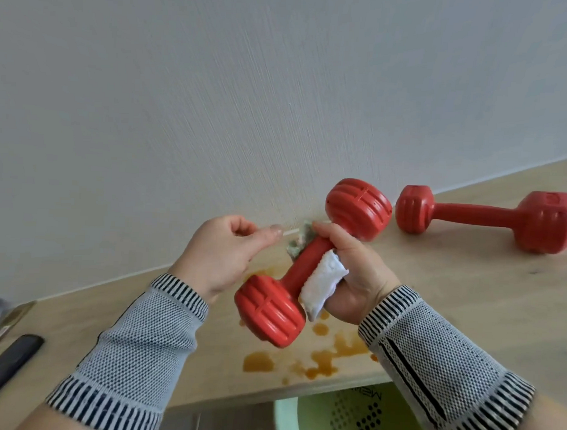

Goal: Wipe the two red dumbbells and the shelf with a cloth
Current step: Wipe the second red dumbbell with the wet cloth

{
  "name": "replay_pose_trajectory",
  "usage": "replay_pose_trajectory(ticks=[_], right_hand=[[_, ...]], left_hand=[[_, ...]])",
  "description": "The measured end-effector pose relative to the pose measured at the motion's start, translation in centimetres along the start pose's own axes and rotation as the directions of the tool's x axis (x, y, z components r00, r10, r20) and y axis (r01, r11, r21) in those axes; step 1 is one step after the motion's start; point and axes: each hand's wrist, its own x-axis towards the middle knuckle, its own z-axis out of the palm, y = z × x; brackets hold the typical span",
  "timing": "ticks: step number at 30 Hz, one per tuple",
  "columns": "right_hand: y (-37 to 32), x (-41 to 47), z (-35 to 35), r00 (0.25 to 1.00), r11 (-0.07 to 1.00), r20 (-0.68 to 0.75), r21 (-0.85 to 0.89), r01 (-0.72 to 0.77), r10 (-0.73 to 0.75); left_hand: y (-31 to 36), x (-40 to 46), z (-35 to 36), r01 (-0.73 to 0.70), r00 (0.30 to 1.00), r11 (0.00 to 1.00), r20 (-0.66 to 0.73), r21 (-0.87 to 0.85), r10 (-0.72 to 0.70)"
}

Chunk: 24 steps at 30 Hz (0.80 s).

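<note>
While my right hand (350, 275) grips the white cloth (321, 285) around the lifted dumbbell's (309, 262) handle, my left hand (223, 251) hovers loosely curled; second dumbbell (487, 218) and stained shelf (434, 284) look unwiped.

Pale raised lettering shows on the rim of the green basket (349, 410) at the bottom of the frame, seen upside down; it looks like "MEI", but the rest is cut off and unclear. Nothing else carries readable text.
</note>
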Motion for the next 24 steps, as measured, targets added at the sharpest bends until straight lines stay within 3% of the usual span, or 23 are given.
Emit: replay_pose_trajectory(ticks=[3,8,11,18,21,24], right_hand=[[-0.3,0.1,-0.4,0.999,0.999,-0.047,0.046,0.022,-0.019],[-0.5,0.2,-0.4,0.993,0.994,-0.104,0.091,0.059,-0.050],[-0.3,0.0,-0.1,0.989,0.992,-0.121,0.081,0.097,-0.087],[0.3,-0.5,1.4,0.970,0.958,-0.123,-0.222,0.180,-0.210],[0.0,-1.0,1.3,0.979,0.926,-0.057,-0.338,0.168,-0.198],[-0.4,-1.5,1.0,0.983,0.892,-0.035,-0.428,0.147,-0.179]], left_hand=[[-0.6,-1.4,-0.4,0.162,0.975,0.980,0.171,-0.115,-0.141],[-2.4,-3.8,0.3,0.361,0.884,0.906,0.388,-0.218,-0.259],[-3.2,-4.5,1.7,0.379,0.904,0.831,0.354,-0.407,-0.240],[-3.3,-4.3,3.2,0.128,0.992,0.792,0.083,-0.597,-0.097],[-3.3,-3.9,2.6,0.083,0.996,0.714,0.075,-0.695,-0.043],[-3.8,-3.5,1.1,0.136,0.990,0.561,0.101,-0.816,-0.093]])
